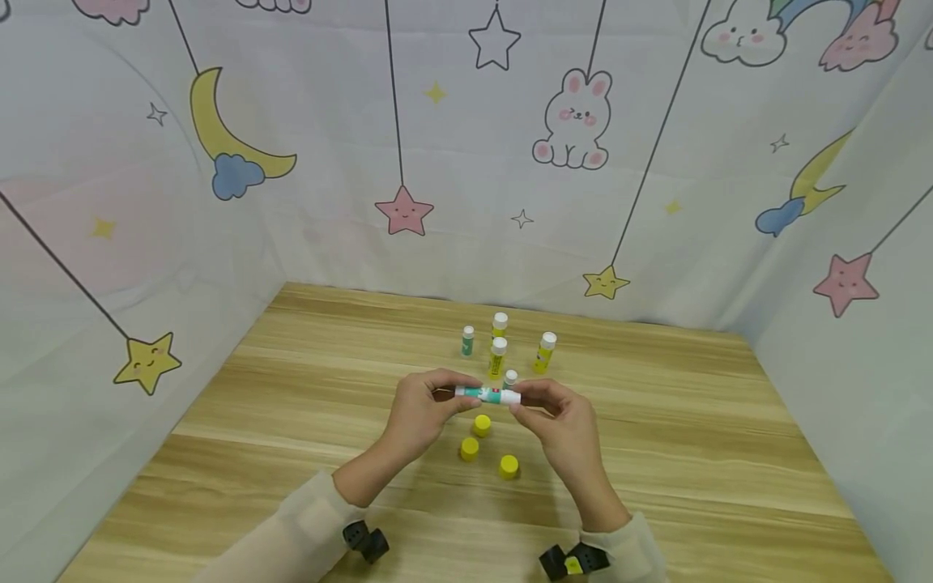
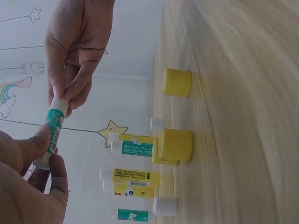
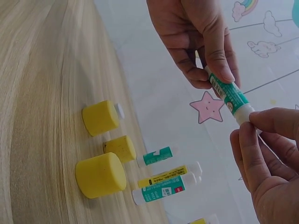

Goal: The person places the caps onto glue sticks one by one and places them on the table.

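Note:
Both hands hold a green-and-white glue stick [image 1: 490, 395] level above the table. My left hand [image 1: 423, 413] pinches its green-labelled end between thumb and fingers. At the other end, the fingertips of my right hand [image 1: 564, 421] grip the white part. In the right wrist view the label of the glue stick [image 3: 227, 94] shows between the two hands. Just beyond them stand upright yellow glue sticks [image 1: 497, 360] with white tops and a smaller green glue stick [image 1: 467, 343]. Another green one [image 1: 510, 378] is partly hidden behind the held stick.
Three yellow caps [image 1: 509, 466] sit on the wooden table [image 1: 678, 453], nearer than the standing sticks. White caps [image 2: 165, 206] lie low among them in the left wrist view. A patterned cloth [image 1: 328, 146] walls the table at the back and sides.

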Tool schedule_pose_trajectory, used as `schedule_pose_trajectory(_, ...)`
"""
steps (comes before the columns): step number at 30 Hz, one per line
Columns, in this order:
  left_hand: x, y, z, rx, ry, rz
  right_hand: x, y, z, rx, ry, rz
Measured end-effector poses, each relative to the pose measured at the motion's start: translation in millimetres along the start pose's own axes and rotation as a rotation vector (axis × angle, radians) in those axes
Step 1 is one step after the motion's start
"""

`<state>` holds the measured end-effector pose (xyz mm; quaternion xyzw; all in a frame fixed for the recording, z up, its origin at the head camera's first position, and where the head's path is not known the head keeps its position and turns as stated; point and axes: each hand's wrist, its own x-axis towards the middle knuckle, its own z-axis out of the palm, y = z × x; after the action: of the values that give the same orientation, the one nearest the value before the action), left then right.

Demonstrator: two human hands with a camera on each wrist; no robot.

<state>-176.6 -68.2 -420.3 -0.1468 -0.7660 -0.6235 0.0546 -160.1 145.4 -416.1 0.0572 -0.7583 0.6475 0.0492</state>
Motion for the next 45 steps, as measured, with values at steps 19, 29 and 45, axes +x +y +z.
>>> schedule_pose_trajectory(19, -0.7, -0.7, 1.9, -0.009, 0.011, 0.011, -0.9, -0.1, 0.4, 0.007, 0.006, 0.0)
schedule_pose_trajectory(29, -0.3, -1.2, 0.1, 0.007, -0.005, 0.002, -2.6, -1.8, 1.7, -0.015, 0.035, 0.026)
schedule_pose_trajectory(45, 0.8, 1.9, 0.4, 0.06, -0.019, -0.025, -3.5, -1.8, 3.9, -0.035, 0.074, 0.048)
